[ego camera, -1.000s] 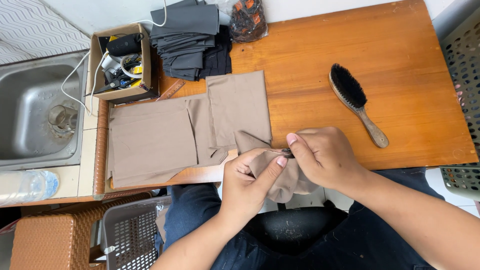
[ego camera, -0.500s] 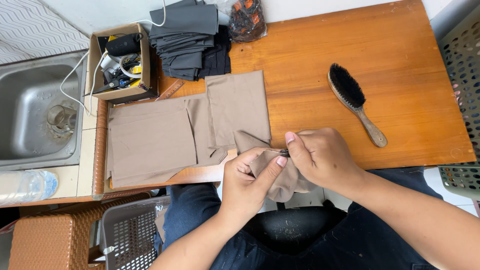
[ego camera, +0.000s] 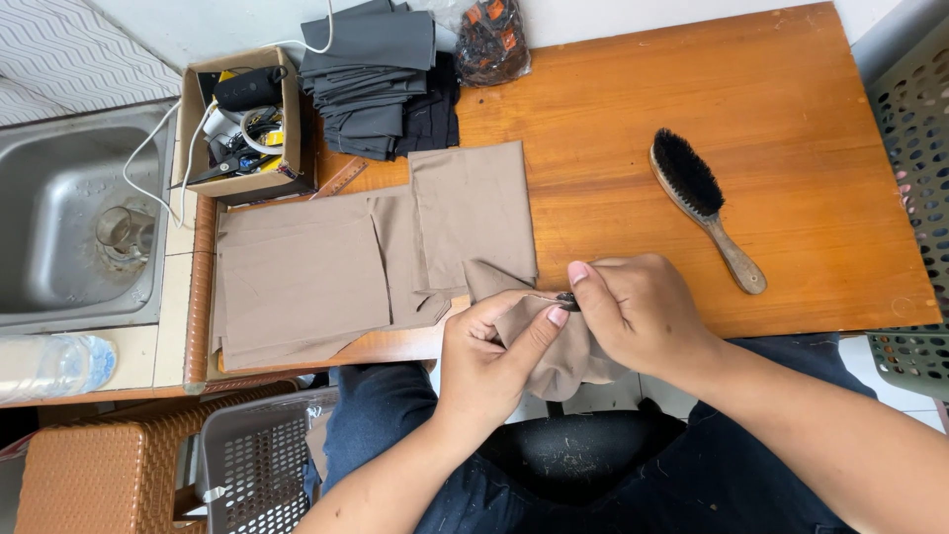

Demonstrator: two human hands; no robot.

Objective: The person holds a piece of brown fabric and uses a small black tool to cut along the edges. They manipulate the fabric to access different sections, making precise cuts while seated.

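Observation:
A tan garment lies folded across the left half of the wooden table. One part of it droops over the table's near edge into my lap. My left hand grips this hanging fabric from below, thumb pressed on top. My right hand pinches a small dark object against the cloth between thumb and forefinger; what it is stays unclear. Both hands touch at the fabric's edge.
A wooden brush with black bristles lies on the table's right half. A stack of dark folded cloth and a cardboard box of tools sit at the back. A steel sink is left; plastic baskets stand beside me.
My hands and the bunched fabric have barely shifted; the right fingers stay pinched at the same spot on the cloth.

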